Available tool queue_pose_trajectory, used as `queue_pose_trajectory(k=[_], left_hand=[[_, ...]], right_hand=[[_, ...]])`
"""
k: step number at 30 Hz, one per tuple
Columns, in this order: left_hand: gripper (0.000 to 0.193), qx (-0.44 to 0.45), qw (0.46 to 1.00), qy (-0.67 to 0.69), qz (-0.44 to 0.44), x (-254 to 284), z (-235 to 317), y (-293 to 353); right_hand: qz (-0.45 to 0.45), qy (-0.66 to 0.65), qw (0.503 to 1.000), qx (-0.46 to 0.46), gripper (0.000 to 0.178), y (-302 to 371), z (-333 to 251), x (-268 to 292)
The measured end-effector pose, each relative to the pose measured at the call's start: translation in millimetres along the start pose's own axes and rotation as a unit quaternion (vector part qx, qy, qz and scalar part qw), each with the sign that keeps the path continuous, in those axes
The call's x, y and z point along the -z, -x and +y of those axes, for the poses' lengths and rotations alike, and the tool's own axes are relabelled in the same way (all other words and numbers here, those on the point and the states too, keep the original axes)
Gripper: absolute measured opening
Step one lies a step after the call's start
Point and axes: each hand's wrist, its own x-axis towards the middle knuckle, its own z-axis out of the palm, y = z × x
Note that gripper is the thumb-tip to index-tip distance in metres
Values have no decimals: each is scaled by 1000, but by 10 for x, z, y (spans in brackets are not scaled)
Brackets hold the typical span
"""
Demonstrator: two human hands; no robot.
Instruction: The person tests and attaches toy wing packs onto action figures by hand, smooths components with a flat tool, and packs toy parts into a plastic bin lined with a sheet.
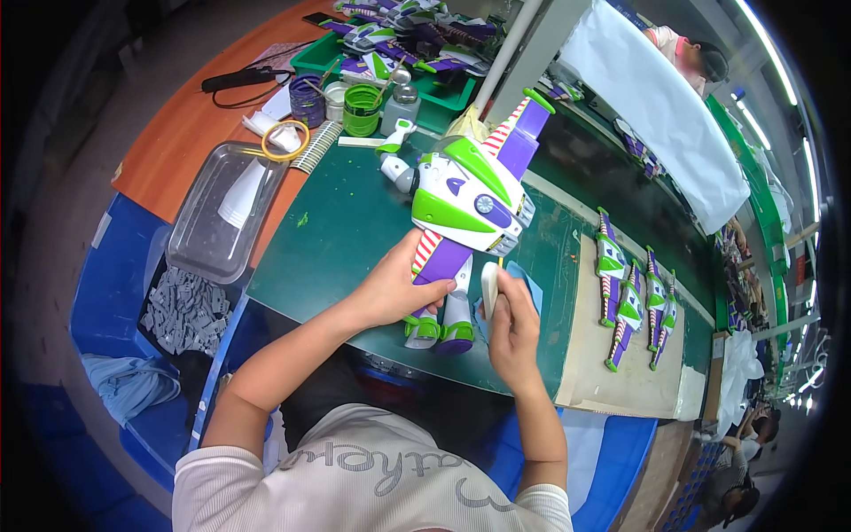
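A white, green and purple toy wing pack (470,199) is tilted across the middle of the green mat. My left hand (394,288) is closed around its lower purple wing, near the red and white stripes. Part of a toy figure shows behind the pack: a white and green arm (396,142) above, and legs with green and purple feet (439,335) below. Just right of the legs, my right hand (512,328) is closed on a small white rounded piece (490,288), whose kind I cannot make out. A light-blue cloth (529,288) lies behind that hand.
Several finished wing packs (629,306) lie on beige board at right. Paint jars (362,111) and a heaped green bin (319,55) stand at the back. A clear tray (199,239) and a box of grey parts (188,310) are at left. A post (510,58) rises behind.
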Motion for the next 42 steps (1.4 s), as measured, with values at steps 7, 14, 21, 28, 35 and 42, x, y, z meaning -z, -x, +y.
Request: queue_pose_trajectory(k=[7,14,21,28,35,42], left_hand=[[46,-13,1000,2,13,-21,7,99],[46,-33,999,7,7,-18,-62,160],[45,-32,999,8,7,-34,-88,164],[44,-15,1000,-1,16,-6,-74,184],[39,0,1000,12,-14,61,-204,319],[66,-43,973,200,-105,265,-122,303]], right_hand=[[2,261,952,157,56,-123,-18,-88],[-38,368,912,178,59,-138,76,19],[-46,346,921,174,56,-133,106,50],[-62,329,921,198,56,-117,78,30],[139,-96,983,-66,51,-188,92,193],[-17,-394,863,-316,39,-157,-131,124]])
